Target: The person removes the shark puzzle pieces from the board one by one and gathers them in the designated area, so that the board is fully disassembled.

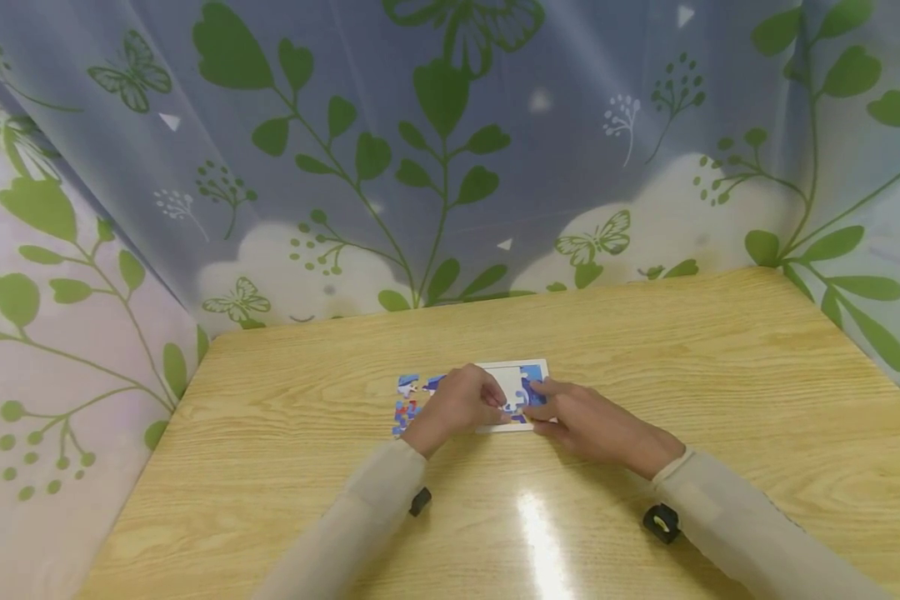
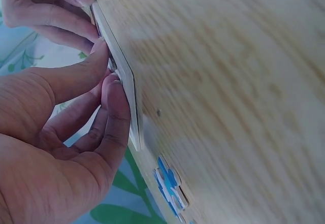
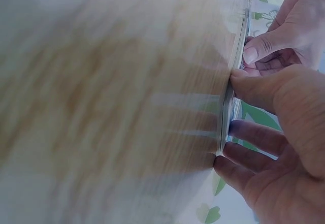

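A shallow white jigsaw tray lies on the table, with blue puzzle pieces fitted along its right side and bare white base at its middle. My left hand reaches over the tray's left part, its thumb and fingertips pinching a small puzzle piece close over the base; the fingers hide most of it. My right hand rests at the tray's right end. In the right wrist view, its thumb touches the near rim and its spread, fairly straight fingers touch the right end.
Loose puzzle pieces lie on the wooden table left of the tray, partly behind my left hand. A patterned curtain stands along the table's far edge. Dark wrist cameras hang under both sleeves.
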Demonstrator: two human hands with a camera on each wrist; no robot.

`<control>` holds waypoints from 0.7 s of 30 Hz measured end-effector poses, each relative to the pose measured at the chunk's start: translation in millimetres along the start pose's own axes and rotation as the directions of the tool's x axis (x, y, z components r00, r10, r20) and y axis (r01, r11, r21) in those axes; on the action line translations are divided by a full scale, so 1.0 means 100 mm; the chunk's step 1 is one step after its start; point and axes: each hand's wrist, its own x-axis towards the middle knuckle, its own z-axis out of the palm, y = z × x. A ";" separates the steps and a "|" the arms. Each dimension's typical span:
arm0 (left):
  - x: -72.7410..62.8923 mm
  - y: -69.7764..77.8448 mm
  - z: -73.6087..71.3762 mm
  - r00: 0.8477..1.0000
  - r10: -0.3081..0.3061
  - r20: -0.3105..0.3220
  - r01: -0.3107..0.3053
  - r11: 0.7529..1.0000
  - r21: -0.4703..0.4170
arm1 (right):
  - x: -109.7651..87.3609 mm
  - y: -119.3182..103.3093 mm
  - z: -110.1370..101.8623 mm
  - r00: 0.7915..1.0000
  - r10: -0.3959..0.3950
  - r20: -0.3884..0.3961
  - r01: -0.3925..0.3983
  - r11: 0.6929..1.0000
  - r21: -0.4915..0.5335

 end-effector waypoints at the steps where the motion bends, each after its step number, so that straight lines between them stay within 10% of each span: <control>1: 0.00 0.00 0.00 1.000 -0.010 0.000 0.010 1.000 0.000 | 0.00 0.00 0.00 1.000 -0.003 0.000 0.003 1.000 0.000; 21: -0.01 0.07 0.01 0.993 -0.112 -0.031 0.109 0.992 -0.067 | -0.01 0.02 0.02 1.000 -0.009 -0.007 0.009 1.000 -0.008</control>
